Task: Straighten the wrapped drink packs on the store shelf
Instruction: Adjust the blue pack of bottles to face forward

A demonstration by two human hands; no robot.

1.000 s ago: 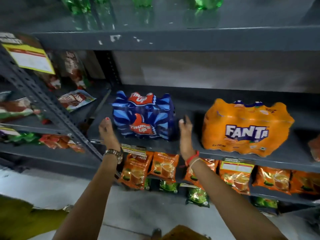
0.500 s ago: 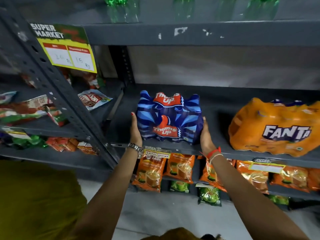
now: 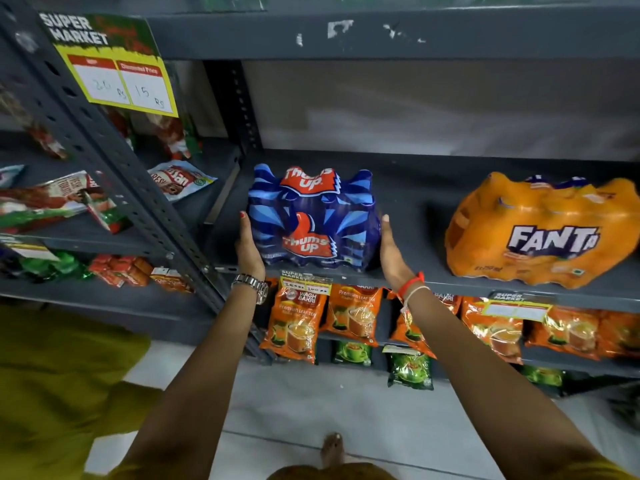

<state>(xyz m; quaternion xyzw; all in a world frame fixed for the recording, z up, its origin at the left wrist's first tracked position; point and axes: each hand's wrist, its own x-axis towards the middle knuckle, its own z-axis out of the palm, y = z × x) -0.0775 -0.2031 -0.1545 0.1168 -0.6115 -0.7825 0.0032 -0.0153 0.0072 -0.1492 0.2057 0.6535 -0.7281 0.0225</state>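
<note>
A blue shrink-wrapped Thums Up pack (image 3: 311, 220) stands on the grey metal shelf (image 3: 415, 202), near the front edge at the left. My left hand (image 3: 248, 245) lies flat against its left side and my right hand (image 3: 391, 252) flat against its right side, so the pack is clamped between both palms. An orange wrapped Fanta pack (image 3: 540, 230) sits further right on the same shelf, slightly tilted, with a gap between the two packs.
A slanted perforated upright (image 3: 114, 157) with a price sign (image 3: 114, 67) stands to the left. Orange tea pouches (image 3: 298, 323) hang below the shelf lip. Snack packets (image 3: 180, 180) lie on the left bay. Another shelf board (image 3: 381, 32) runs overhead.
My hands went from hovering apart in front of the blue pack to pressing on its two sides. The view shifted, so the pack now faces squarely forward.
</note>
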